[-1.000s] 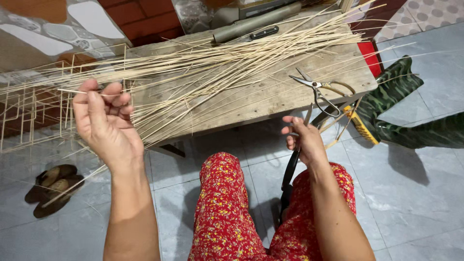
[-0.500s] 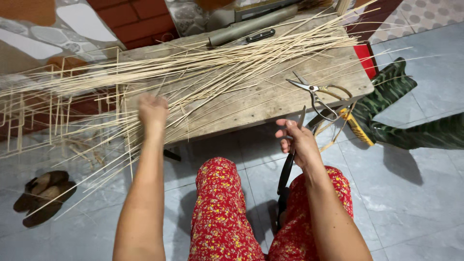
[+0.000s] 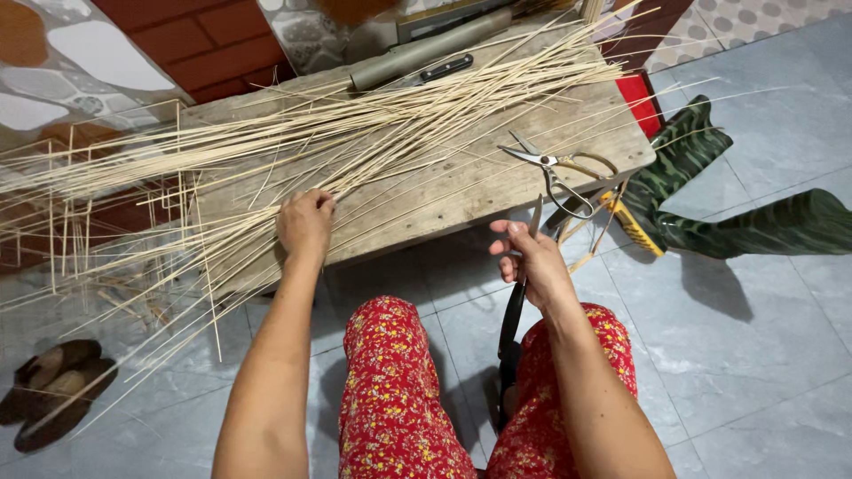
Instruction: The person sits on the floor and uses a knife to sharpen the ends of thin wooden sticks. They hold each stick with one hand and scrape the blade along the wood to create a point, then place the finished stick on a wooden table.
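A big loose bundle of thin pale bamboo sticks (image 3: 399, 124) lies across a low wooden table (image 3: 497, 191) and fans out past its left end. My left hand (image 3: 304, 223) reaches forward onto the near edge of the bundle, its fingers curled around some sticks. Near the table's front edge, above my lap, my right hand (image 3: 530, 259) grips a long knife (image 3: 512, 324) with a dark handle, its narrow blade pointing up past my fingers. My legs in red flowered trousers (image 3: 390, 399) show below.
Metal scissors (image 3: 552, 163) lie at the table's right end. A black-handled knife (image 3: 445, 67) and a grey tube (image 3: 417, 51) sit at the back. Green camouflage boots (image 3: 710, 191) lie on the tiled floor to the right, brown shoes (image 3: 51, 390) to the left.
My left hand, earlier raised with the palm open, has stretched forward and come down on the sticks at the table's near edge. The right hand with the knife has barely moved.
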